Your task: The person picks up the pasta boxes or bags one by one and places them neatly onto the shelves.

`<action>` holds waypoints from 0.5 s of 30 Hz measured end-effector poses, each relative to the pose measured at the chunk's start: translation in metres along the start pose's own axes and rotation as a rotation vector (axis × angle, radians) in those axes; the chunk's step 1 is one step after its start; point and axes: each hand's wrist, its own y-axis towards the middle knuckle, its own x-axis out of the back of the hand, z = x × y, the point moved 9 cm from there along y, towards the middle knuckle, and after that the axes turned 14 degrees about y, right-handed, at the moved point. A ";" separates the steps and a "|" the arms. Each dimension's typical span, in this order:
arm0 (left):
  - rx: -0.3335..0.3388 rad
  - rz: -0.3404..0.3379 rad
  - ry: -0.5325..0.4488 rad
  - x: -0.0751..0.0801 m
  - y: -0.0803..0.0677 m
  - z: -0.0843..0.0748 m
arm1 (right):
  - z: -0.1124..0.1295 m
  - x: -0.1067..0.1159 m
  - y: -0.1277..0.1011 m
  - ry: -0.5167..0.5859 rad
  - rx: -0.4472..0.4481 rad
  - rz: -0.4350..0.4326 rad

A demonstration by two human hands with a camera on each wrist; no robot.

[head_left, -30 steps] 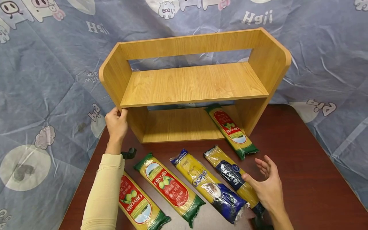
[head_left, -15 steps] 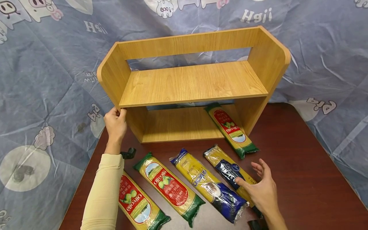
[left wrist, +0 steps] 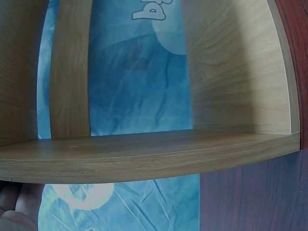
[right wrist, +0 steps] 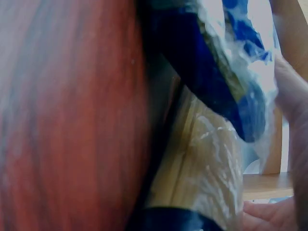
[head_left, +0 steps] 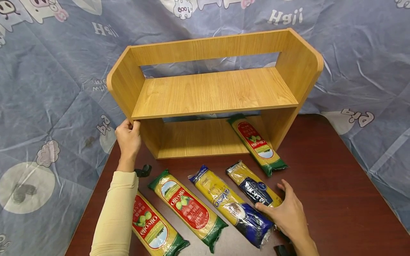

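My left hand (head_left: 129, 140) grips the left side panel of a two-tier wooden shelf (head_left: 214, 94), just under its upper board. In the left wrist view, fingers (left wrist: 19, 207) show at the panel's edge. My right hand (head_left: 289, 217) is over the lower half of a spaghetti packet with a dark blue label (head_left: 253, 183), thumb and fingers spread to either side of it. The right wrist view shows the clear wrapper and noodles (right wrist: 202, 154) close up. A red-and-green spaghetti packet (head_left: 256, 142) lies at a slant, partly on the bottom board, its green end out over the table.
Left of my right hand lies a yellow-and-blue spaghetti packet (head_left: 230, 206). Two more red-and-green packets (head_left: 189, 209) lie further left, one partly behind my left sleeve (head_left: 115, 209). A patterned cloth (head_left: 57, 106) hangs behind the dark red table (head_left: 346, 199).
My right hand has moved left, bringing its thumb and fingers over the dark-blue-labelled spaghetti packet. My left hand keeps its grip on the shelf.
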 end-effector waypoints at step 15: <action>0.001 0.004 -0.008 -0.001 -0.001 0.000 | -0.004 -0.009 0.006 -0.157 -0.002 0.119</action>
